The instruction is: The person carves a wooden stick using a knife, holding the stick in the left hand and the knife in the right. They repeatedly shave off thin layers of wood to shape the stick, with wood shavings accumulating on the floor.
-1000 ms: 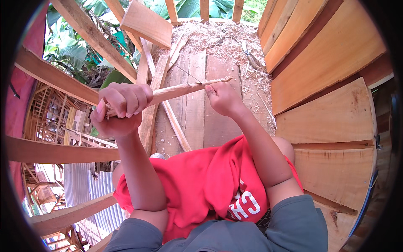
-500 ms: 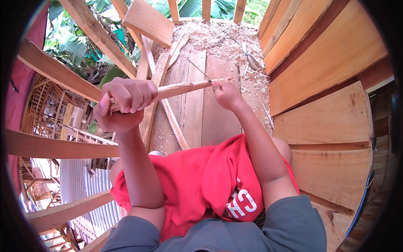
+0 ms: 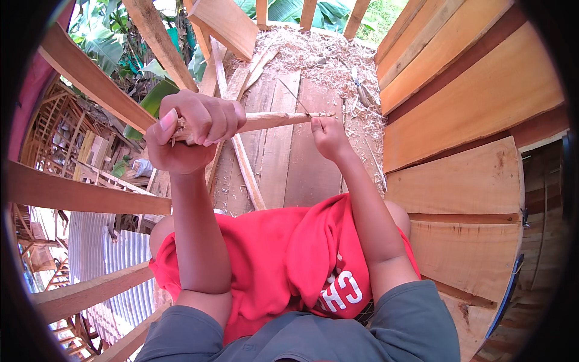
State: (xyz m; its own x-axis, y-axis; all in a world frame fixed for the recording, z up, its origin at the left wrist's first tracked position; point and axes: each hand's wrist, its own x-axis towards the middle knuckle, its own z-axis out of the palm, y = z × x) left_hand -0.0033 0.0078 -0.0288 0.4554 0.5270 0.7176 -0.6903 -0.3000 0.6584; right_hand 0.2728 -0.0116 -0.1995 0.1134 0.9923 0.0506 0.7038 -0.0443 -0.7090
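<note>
My left hand (image 3: 196,130) is closed around the thick end of a pale, roughly shaved wooden stick (image 3: 271,120). The stick runs to the right, narrowing toward a thin tip beside my right hand (image 3: 330,137). That hand is a closed fist with the thumb up against the stick near its tip. A thin dark knife blade (image 3: 294,96), seen nearly edge-on, slants from the stick by my right fist toward the far left. Its handle is hidden in the fist. A red cloth (image 3: 271,247) with white lettering covers my lap.
Wood shavings (image 3: 313,51) cover the far end of the plank floor (image 3: 277,157). A wooden block (image 3: 224,27) and narrow strips (image 3: 247,172) lie at the far left. Wooden rails (image 3: 90,202) stand on the left, a plank wall (image 3: 470,102) on the right.
My left hand has shifted a little to the right and away from me, with the stick in it. My right hand and the blade have moved slightly right. The whole view has turned slightly.
</note>
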